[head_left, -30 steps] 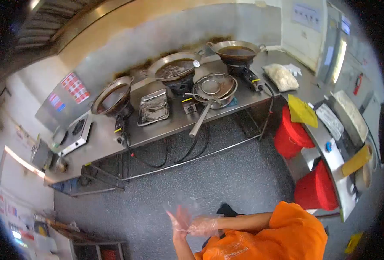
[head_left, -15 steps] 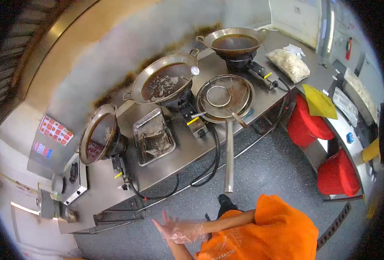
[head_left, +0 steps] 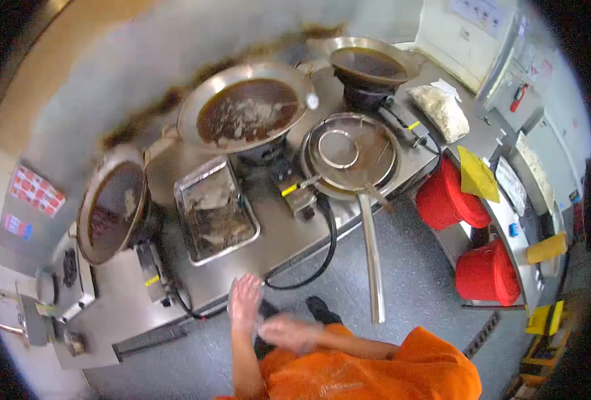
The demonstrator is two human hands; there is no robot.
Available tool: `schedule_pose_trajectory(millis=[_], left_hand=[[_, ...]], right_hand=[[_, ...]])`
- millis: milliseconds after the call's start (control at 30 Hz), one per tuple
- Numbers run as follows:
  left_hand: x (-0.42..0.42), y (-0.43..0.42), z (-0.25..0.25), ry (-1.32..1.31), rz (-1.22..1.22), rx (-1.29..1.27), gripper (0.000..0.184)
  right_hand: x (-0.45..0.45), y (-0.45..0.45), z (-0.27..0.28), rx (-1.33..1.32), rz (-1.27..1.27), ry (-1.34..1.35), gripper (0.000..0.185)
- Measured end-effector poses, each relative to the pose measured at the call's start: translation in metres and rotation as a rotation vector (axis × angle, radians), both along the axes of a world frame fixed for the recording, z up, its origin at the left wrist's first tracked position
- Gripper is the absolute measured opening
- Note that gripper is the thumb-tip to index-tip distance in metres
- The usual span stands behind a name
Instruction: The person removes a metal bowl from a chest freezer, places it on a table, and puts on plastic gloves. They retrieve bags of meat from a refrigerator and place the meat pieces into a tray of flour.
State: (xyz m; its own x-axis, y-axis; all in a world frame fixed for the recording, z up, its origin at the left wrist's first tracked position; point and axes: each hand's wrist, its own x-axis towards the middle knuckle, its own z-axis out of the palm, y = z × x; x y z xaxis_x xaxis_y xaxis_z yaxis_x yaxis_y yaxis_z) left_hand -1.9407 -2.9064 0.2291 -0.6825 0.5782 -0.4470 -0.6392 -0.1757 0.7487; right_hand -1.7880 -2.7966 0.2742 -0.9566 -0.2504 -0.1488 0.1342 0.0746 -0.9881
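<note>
Clear plastic gloves cover both of my hands, low in the head view in front of the counter. My left hand (head_left: 245,303) points up with its fingers stretched out, beside the counter's front edge and below a greasy metal tray (head_left: 223,253). Just right of it, my right hand (head_left: 287,333) lies across near the left wrist, flat and smeared by motion. Neither hand shows anything held. Whether the two hands touch I cannot tell.
Three woks of dark oil, left (head_left: 89,193), middle (head_left: 192,107) and right (head_left: 392,52), stand on burners. A thermometer (head_left: 312,101) is at the middle wok. A strainer's long handle (head_left: 373,267) juts past the counter edge. Red buckets (head_left: 442,200) stand at right.
My hands have drawn apart from being overlapped. The left has risen toward the counter, fingers up; the right is now lower beside it. The view has shifted, bringing the woks and tray nearer.
</note>
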Motion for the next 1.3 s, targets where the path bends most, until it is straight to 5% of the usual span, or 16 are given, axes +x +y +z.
schedule_pose_trajectory(millis=[133,267,333,367,433,500,567,600,633,700,833,933,1100,1200,1233,1300], left_hand=[[-0.051,-0.064,-0.035,0.461,-0.374,-0.522,0.064],[-0.071,-0.170,-0.084,0.603,-0.740,-0.717,0.060],[-0.079,-0.248,-0.155,1.349,-0.856,-0.663,0.055],[-0.077,-0.270,-0.186,1.693,-0.869,-0.705,0.051],[-0.061,-0.271,-0.134,1.165,-1.037,-0.915,0.038],[-0.045,-0.314,-0.197,0.933,-0.948,-0.989,0.035],[-0.016,-0.351,-0.249,0.764,-0.854,-1.037,0.032],[-0.006,-0.361,-0.263,0.730,-0.829,-1.064,0.031],[0.002,-0.370,-0.270,0.702,-0.829,-1.192,0.031],[0.043,-0.397,-0.296,0.598,-0.609,-1.055,0.033],[0.082,-0.392,-0.270,0.521,-0.541,-1.172,0.037],[0.109,-0.403,-0.344,0.122,-0.298,-0.894,0.039],[0.108,-0.391,-0.335,0.183,-0.337,-0.971,0.035],[0.087,-0.380,-0.317,0.133,-0.309,-1.039,0.030],[0.087,-0.382,-0.325,0.550,-0.503,-1.084,0.028],[0.069,-0.379,-0.310,0.591,-0.492,-1.082,0.027]], right_hand=[[-0.061,0.029,-0.074,0.030,-0.748,0.208,0.035],[-0.106,0.117,-0.098,-0.623,-1.445,-0.007,0.027],[-0.131,0.189,-0.172,-0.473,-1.506,-0.171,0.033],[-0.132,0.211,-0.191,-0.092,-1.437,-0.253,0.043],[-0.132,0.248,-0.235,0.413,-1.289,-0.174,0.056],[-0.134,0.280,-0.281,0.282,-1.300,-0.011,0.061],[-0.161,0.188,-0.126,-0.059,-1.528,-0.492,0.056],[-0.156,0.235,-0.213,-0.423,-1.752,-0.263,0.052],[-0.154,0.200,-0.145,-0.668,-1.409,-0.312,0.045],[-0.141,0.259,-0.201,-1.129,-1.353,-0.406,0.040],[-0.143,0.276,-0.228,-0.576,-1.527,-0.278,0.039],[-0.139,0.276,-0.226,-0.506,-1.482,-0.321,0.037],[-0.139,0.270,-0.212,-0.447,-1.424,-0.360,0.035],[-0.138,0.261,-0.186,-0.766,-1.307,-0.467,0.035],[-0.140,0.255,-0.184,-0.634,-1.309,-0.384,0.034],[-0.135,0.263,-0.197,-0.505,-1.307,-0.302,0.033]])
